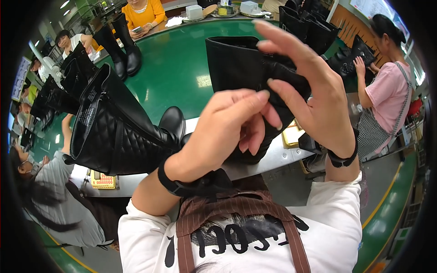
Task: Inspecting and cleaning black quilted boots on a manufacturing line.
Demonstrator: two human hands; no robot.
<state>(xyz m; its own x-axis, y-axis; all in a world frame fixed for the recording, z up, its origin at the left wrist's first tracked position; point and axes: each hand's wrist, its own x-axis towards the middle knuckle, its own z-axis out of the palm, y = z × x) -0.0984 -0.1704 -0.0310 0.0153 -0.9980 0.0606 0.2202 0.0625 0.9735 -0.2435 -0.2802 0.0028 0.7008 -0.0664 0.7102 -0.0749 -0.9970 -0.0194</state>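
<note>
A tall black boot [232, 61] stands in front of me, its wide shaft opening at the top; my hands hide much of its lower part. Thumb and forefinger of my left hand [223, 125] are pinched together against the boot's shaft. Whatever is between those fingertips is too small to make out. My right hand [318, 86] is raised over the boot's right side, fingers stretched and apart, its thumb tip close to the left fingertips. To the left, a black quilted boot [136, 141] with a long side zip leans toward me, its opening facing left.
The green table [182, 59] has a metal front edge [277, 157]. More black boots [120, 50] stand at the far left and far right [314, 27]. A co-worker in pink [387, 86] handles a boot at right; another in grey [68, 195] is close at left.
</note>
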